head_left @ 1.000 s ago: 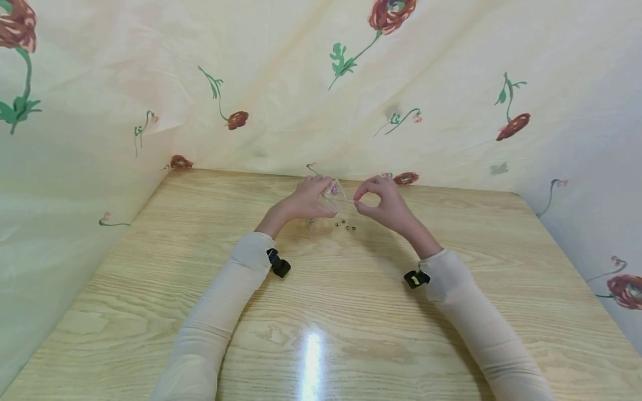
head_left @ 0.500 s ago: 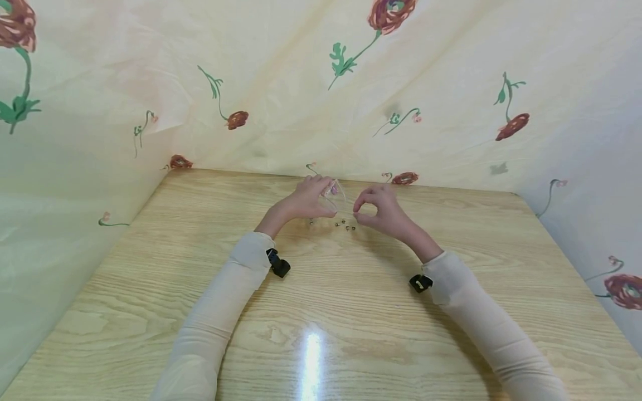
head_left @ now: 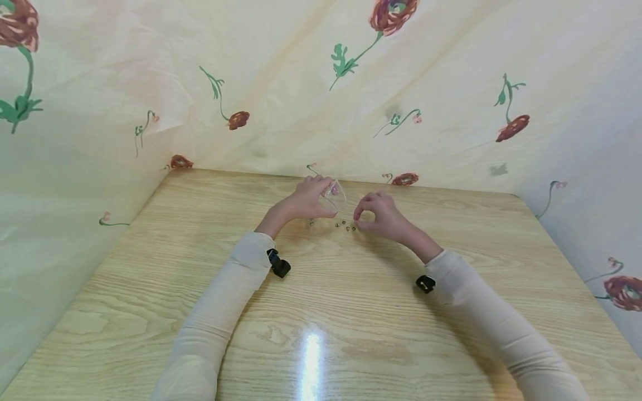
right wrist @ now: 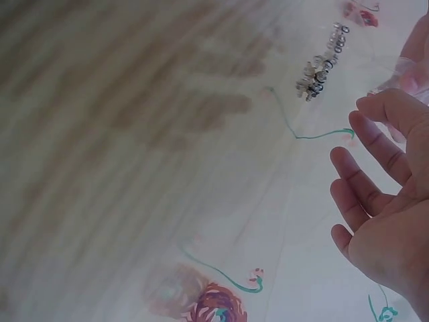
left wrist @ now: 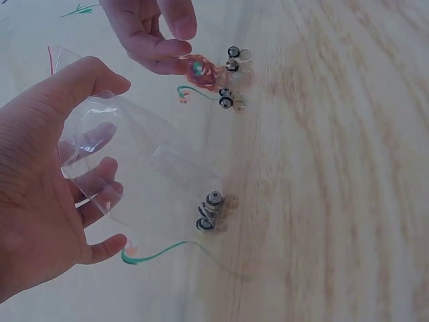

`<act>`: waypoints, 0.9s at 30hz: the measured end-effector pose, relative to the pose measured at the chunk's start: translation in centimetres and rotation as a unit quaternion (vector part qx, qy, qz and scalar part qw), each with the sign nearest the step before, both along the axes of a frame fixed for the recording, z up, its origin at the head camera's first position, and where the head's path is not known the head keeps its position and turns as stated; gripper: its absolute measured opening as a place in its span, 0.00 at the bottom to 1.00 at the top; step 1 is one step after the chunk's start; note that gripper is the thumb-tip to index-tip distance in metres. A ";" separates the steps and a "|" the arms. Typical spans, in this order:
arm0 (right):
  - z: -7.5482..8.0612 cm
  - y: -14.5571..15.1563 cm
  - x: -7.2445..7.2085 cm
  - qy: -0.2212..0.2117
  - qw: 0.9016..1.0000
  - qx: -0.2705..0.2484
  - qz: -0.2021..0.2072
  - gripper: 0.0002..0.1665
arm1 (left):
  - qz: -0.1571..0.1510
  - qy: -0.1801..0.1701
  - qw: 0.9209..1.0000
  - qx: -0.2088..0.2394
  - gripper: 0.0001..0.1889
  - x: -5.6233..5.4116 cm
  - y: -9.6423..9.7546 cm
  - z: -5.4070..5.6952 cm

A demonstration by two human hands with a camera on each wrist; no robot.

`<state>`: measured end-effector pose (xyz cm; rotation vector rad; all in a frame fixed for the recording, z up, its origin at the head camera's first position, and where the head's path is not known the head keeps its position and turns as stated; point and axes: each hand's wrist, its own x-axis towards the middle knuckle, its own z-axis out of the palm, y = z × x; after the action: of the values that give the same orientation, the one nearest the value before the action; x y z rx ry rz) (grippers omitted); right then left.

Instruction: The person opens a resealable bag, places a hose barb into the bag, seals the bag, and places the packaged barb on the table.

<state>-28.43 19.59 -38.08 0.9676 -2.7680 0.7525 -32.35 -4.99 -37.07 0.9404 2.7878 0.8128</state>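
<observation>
Bag (left wrist: 151, 171), clear plastic, red line along one edge: I've got it in the left hand (head_left: 302, 199), above the far part of the wooden table (head_left: 346, 345). Wide grip, thumb well apart from the fingers, film held between; some fingers show through the plastic in the left wrist view. Right hand (head_left: 383, 216) to the other side: fingers bent, narrow gap between thumb and index in the left wrist view, tips just beside the rightmost of the small metal pieces (left wrist: 232, 66); touching it or not, I can't tell from my end. Those pieces, four with dark bands, lie on the table between the hands, near its back edge. Another cluster (left wrist: 206, 210) shows at the bag's lower corner; inside or behind the film, I can't tell. Floral cloth (head_left: 291, 83) hangs behind and at both sides. Beige sleeves (head_left: 200, 334), black wrist mounts (head_left: 279, 266), streak of glare (head_left: 312, 365) on the near tabletop
</observation>
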 end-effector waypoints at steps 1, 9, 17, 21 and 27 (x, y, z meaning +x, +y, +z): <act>0.0 0.0 0.0 -0.001 1.000 0.004 0.000 0.03 | 0.000 -0.001 1.000 -0.001 0.38 0.0 0.0 0.0; -0.4 0.1 -0.2 -0.004 1.000 0.022 0.008 0.05 | 0.002 -0.010 1.000 0.004 0.38 0.0 0.0 0.1; -0.4 -0.1 -0.1 -0.010 0.999 0.029 0.013 0.04 | 0.003 -0.018 1.000 0.007 0.37 0.0 0.0 0.2; -0.4 -0.1 0.0 -0.017 0.999 0.036 0.011 0.04 | 0.000 -0.018 1.000 0.009 0.37 0.1 0.0 0.2; -0.2 -0.2 0.1 -0.027 0.999 0.042 0.013 0.04 | -0.004 -0.017 1.000 0.013 0.35 0.1 0.1 0.2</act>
<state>-28.38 19.39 -38.32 1.0164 -2.8596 0.6795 -32.30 -4.92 -36.89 0.9329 2.7487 0.8568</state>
